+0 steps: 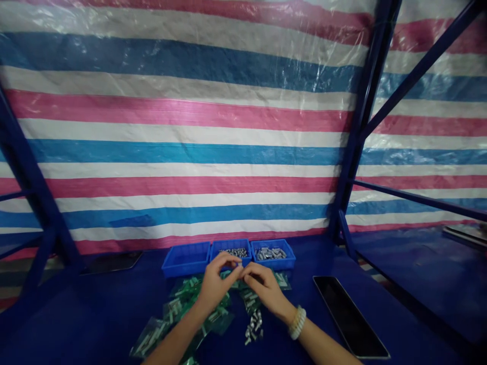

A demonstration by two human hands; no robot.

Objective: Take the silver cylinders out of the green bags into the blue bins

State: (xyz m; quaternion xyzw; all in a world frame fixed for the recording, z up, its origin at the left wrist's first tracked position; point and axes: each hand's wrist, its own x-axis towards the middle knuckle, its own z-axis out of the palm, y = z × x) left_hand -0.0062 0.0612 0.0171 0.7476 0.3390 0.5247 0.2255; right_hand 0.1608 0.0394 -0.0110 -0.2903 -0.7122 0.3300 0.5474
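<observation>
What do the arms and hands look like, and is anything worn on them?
Both are bare: no gloves on the left hand or right hand, and no sleeves in view. The right wrist carries a pale beaded bracelet, seemingly of two strands. No rings, watch or markings can be made out.

Makeshift assembly wkshop: striped tarp wall (190,126), blue steel frame (357,126), parts trays (186,266) (small metal bits (271,253)).
</observation>
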